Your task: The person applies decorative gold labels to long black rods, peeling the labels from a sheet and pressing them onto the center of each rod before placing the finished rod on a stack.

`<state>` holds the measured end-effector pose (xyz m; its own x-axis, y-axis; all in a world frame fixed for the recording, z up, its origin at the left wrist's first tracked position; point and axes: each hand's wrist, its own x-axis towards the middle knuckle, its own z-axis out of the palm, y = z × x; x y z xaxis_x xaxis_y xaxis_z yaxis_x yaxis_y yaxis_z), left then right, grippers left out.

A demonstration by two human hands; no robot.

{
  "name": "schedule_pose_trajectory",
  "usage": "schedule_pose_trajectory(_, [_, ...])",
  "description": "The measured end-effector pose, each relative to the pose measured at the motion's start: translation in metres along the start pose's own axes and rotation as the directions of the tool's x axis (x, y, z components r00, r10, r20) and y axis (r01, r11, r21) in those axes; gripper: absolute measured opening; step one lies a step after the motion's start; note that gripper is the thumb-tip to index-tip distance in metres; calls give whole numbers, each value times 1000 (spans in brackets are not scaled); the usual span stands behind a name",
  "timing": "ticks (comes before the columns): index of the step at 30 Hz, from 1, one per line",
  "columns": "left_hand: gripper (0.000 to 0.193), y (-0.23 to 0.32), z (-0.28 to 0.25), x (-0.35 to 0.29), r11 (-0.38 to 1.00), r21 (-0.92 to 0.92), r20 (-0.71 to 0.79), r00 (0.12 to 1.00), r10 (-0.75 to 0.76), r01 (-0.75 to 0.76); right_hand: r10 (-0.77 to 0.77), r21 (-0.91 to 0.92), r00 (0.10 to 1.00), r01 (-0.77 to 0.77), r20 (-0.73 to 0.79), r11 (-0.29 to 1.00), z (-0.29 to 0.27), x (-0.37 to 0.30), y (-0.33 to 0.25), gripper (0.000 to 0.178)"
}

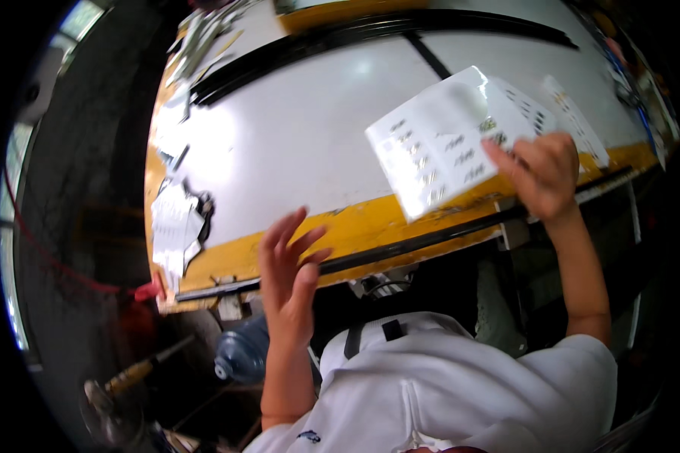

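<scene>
A glossy white sheet of stickers (431, 155) with rows of small dark prints lies at the right of the table, its near corner over the yellow border. My right hand (542, 170) is on the sheet's right part, its index fingertip at one of the prints. The other fingers of that hand are curled in, and anything pinched in them is hidden. My left hand (285, 260) is raised above the table's front edge, its fingers spread and holding nothing. A long black strip (400, 248) runs along that edge, beneath the left hand.
Long black profiles (310, 47) lie across the far side of the white tabletop (302, 136), with a yellow tray (340, 15) behind. White paper labels (175, 226) and a dark tool (205, 211) sit at the left. A blue water bottle (243, 351) is below the table.
</scene>
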<state>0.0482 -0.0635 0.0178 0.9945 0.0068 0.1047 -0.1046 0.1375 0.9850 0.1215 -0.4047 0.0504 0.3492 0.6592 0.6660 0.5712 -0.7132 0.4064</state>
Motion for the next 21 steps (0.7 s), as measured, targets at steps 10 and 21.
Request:
schedule_pose_trajectory(10, [83,23,-5,6,942,-319,-106,984,-145,105,-165,269,969,211,-183,940,12,56,-81,23])
schedule_pose_trajectory(21, [60,24,-35,7,988,-153,-84,996,-26,13,428,623,898,-395,105,675,23,87,-69,50])
